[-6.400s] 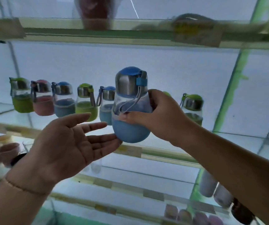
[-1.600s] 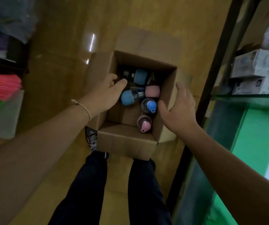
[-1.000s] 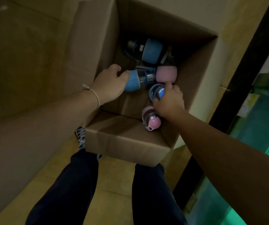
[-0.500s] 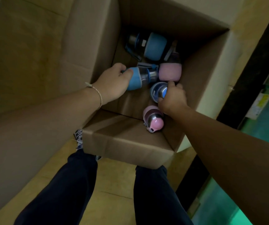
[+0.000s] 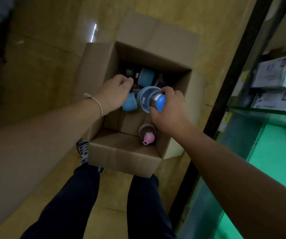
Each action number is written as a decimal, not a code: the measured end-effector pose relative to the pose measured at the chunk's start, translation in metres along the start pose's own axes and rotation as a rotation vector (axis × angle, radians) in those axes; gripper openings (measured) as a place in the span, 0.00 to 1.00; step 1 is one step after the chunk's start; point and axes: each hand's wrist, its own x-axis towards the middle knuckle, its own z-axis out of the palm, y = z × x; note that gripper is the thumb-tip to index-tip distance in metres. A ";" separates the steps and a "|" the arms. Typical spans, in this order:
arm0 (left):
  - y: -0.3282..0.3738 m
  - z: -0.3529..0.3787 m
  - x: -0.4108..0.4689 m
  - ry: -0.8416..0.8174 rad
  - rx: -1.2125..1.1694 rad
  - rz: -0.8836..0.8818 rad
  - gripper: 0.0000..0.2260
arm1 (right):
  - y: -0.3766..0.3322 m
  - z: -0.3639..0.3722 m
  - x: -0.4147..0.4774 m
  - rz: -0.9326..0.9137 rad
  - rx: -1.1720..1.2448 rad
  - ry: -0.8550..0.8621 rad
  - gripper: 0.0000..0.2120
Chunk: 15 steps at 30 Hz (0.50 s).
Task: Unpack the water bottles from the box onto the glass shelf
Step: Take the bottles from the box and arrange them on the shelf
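- The right hand (image 5: 170, 110) is gripping a blue-capped water bottle (image 5: 146, 99), with fingers and thumb wrapping around its steel neck just beside the blue cap (image 5: 161, 101).
- That bottle is tilting, cap pointing toward the person, and it is sitting higher than the others, over the middle of the open cardboard box (image 5: 121, 156).
- The left hand (image 5: 114, 94) is reaching into the box from the left side, its fingers curling downward.
- A blue-bottomed bottle (image 5: 129, 104) is lying just under the left hand; the hand is hiding whether the fingers are actually closing on it, so I cannot tell.
- A second blue bottle (image 5: 145, 77) is lying on its side toward the far wall of the box.
- A pink bottle (image 5: 147, 135) is standing upright in the near right corner, apart from both hands.
- The box is resting on the tan floor (image 5: 44, 66), right in front of the person's dark-trousered legs (image 5: 80, 195), with one shoe (image 5: 83, 150) showing beside its near left corner.
- A glass shelf (image 5: 268, 112) is showing at the right, well apart from the box, carrying white cartons (image 5: 280, 73).
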 end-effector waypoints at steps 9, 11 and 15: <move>0.074 -0.047 -0.064 -0.068 -0.326 -0.083 0.19 | -0.064 -0.125 -0.063 -0.154 0.030 0.076 0.30; 0.092 -0.059 -0.086 -0.088 -0.381 -0.101 0.19 | -0.076 -0.150 -0.082 -0.182 0.026 0.067 0.30; 0.130 -0.083 -0.129 -0.089 -0.501 -0.179 0.20 | -0.093 -0.198 -0.121 -0.219 0.056 0.065 0.29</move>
